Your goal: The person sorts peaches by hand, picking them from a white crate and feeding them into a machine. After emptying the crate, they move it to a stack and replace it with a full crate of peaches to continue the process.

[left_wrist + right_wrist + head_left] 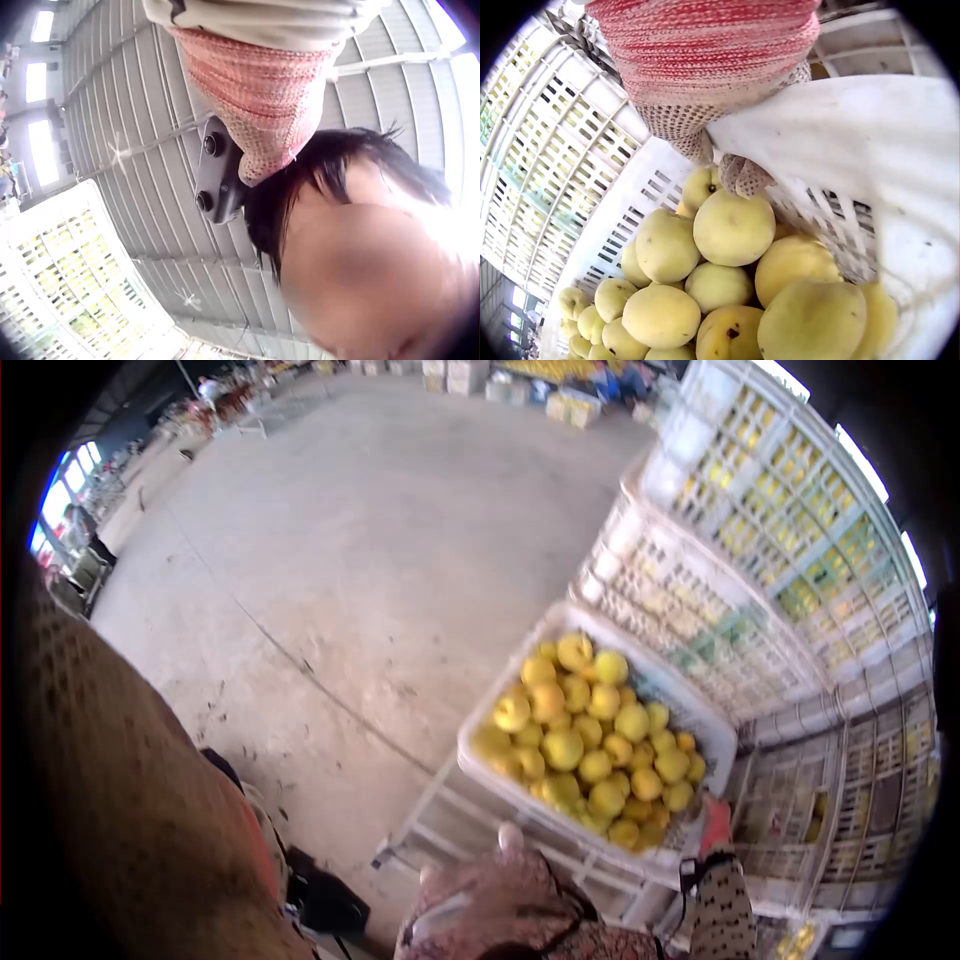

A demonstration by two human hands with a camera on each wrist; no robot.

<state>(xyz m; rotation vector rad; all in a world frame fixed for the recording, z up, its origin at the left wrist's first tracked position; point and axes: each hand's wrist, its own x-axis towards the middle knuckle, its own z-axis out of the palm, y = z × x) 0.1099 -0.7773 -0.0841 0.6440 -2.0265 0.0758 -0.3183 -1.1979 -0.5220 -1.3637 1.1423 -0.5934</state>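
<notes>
A white crate (470, 762) full of yellow-green round fruit (563, 750) rests on a metal frame. My right hand (715, 825), in a red and white knit glove, grips its near right corner. In the right wrist view that hand (712, 82) has fingertips (744, 176) over the rim (840, 112), just above the fruit (733, 227). My left hand (259, 97), gloved too, is raised beside the head, at a dark device with two lenses (217, 176); contact and most of its fingers are hidden. A blurred sleeve (140, 780) fills the left side of the head view.
Stacked crates of fruit (780, 510) stand directly behind and right of the white crate. The metal frame (430, 825) juts out to its left over the concrete floor (370, 540). More boxes (573, 408) stand at the far end, and a person (88, 532) is at far left.
</notes>
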